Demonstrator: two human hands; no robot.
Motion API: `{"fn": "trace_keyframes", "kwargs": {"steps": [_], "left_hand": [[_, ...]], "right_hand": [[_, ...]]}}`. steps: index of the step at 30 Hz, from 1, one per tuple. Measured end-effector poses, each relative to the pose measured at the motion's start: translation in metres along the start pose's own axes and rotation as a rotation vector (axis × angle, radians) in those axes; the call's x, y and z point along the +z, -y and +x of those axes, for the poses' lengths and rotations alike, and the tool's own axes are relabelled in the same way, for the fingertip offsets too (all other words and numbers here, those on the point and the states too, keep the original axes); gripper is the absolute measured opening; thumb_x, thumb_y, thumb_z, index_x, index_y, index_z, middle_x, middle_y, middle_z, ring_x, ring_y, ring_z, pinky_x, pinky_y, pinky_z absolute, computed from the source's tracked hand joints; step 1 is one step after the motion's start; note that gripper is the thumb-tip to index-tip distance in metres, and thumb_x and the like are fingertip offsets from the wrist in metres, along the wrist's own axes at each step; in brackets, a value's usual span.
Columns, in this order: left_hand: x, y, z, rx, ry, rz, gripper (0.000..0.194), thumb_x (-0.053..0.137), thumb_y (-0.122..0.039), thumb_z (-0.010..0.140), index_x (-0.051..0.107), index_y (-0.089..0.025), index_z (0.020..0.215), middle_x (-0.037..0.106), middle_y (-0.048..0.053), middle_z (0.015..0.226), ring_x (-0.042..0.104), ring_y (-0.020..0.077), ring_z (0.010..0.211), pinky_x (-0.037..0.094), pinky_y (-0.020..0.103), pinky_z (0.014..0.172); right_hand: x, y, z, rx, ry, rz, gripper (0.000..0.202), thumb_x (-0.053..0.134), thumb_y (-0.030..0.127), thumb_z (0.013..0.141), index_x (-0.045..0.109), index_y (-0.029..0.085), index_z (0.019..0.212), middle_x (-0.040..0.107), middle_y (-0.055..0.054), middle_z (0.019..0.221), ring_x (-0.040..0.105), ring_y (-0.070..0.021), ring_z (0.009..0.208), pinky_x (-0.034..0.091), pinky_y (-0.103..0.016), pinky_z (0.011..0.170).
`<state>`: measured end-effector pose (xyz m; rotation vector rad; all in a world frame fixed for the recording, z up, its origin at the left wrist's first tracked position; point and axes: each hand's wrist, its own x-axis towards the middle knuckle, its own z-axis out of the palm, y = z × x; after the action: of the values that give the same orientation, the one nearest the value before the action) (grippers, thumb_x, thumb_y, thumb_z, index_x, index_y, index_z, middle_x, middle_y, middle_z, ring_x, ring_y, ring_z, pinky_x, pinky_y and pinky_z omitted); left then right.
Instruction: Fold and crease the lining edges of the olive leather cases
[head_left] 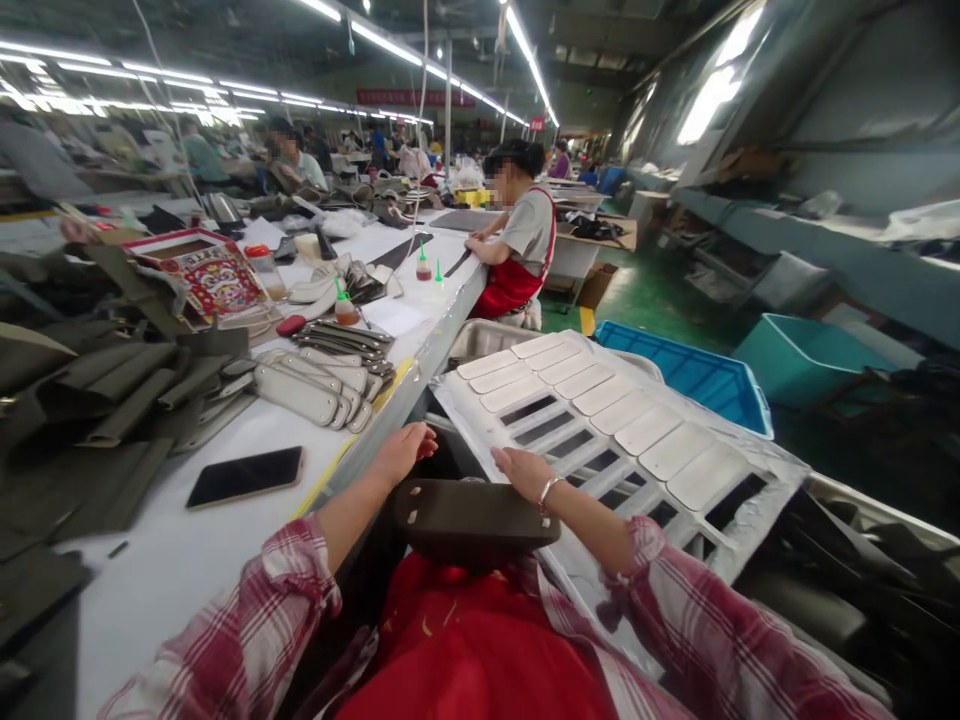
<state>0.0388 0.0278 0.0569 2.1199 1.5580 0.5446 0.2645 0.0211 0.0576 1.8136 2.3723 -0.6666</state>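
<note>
A dark olive-brown panel point(476, 512) with rounded ends and small pale spots near its corners sits in front of my red apron. My left hand point(405, 452) is just beyond its left end, fingers loosely bent, nothing visible in them. Past the panel's right end, my right hand point(525, 472) has its fingers stretched out to the left, beside the white tray's edge; its wrist wears a bracelet. Whether it touches the panel is unclear. Dark space between the hands hides what lies below. To the right, a white slotted tray point(517, 425) carries several pale rounded strips point(649, 425).
On the white table point(187, 590) lie a phone point(246, 476), stacked pale strips point(300, 390), glue bottles point(346, 308), a patterned box point(214, 275) and dark pieces point(112, 390). A co-worker point(525, 230) stands ahead. Blue bin point(675, 370) and teal bin point(802, 350) stand right.
</note>
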Motion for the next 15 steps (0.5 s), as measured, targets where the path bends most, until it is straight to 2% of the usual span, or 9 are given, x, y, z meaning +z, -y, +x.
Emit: {"fn": "trace_keyframes", "kwargs": {"steps": [4, 6, 9, 15], "left_hand": [[0.019, -0.009, -0.015, 0.033, 0.066, 0.098, 0.046, 0.024, -0.047, 0.089, 0.06, -0.018, 0.085, 0.066, 0.008, 0.087, 0.061, 0.0203, 0.085, 0.045, 0.032, 0.076], [0.031, -0.016, -0.021, 0.053, 0.114, 0.172, 0.044, 0.031, -0.05, 0.086, 0.061, -0.018, 0.08, 0.065, 0.01, 0.086, 0.06, 0.0246, 0.087, 0.043, 0.037, 0.079], [0.04, -0.021, -0.024, 0.077, 0.159, 0.264, 0.049, 0.025, -0.049, 0.088, 0.061, -0.016, 0.081, 0.064, 0.013, 0.087, 0.059, 0.0273, 0.087, 0.042, 0.041, 0.078], [0.034, -0.024, -0.024, 0.143, 0.186, 0.397, 0.052, 0.017, -0.043, 0.091, 0.06, -0.015, 0.084, 0.063, 0.012, 0.083, 0.06, 0.0252, 0.08, 0.044, 0.039, 0.072]], "right_hand": [[0.005, -0.001, -0.005, 0.001, 0.03, -0.055, 0.064, 0.012, 0.057, 0.088, 0.062, 0.016, 0.097, 0.062, -0.014, 0.102, 0.057, -0.0249, 0.096, 0.038, -0.034, 0.079], [0.01, 0.003, -0.007, 0.013, 0.065, -0.102, 0.067, 0.012, 0.06, 0.087, 0.063, 0.017, 0.095, 0.063, -0.014, 0.1, 0.057, -0.0266, 0.095, 0.039, -0.036, 0.078], [0.014, 0.007, -0.009, 0.027, 0.069, -0.191, 0.073, 0.008, 0.061, 0.086, 0.065, 0.017, 0.095, 0.065, -0.014, 0.097, 0.059, -0.0275, 0.093, 0.04, -0.037, 0.076], [0.012, 0.009, -0.012, 0.043, 0.023, -0.228, 0.072, 0.008, 0.057, 0.088, 0.067, 0.016, 0.09, 0.067, -0.016, 0.091, 0.061, -0.029, 0.089, 0.042, -0.039, 0.074]]}}
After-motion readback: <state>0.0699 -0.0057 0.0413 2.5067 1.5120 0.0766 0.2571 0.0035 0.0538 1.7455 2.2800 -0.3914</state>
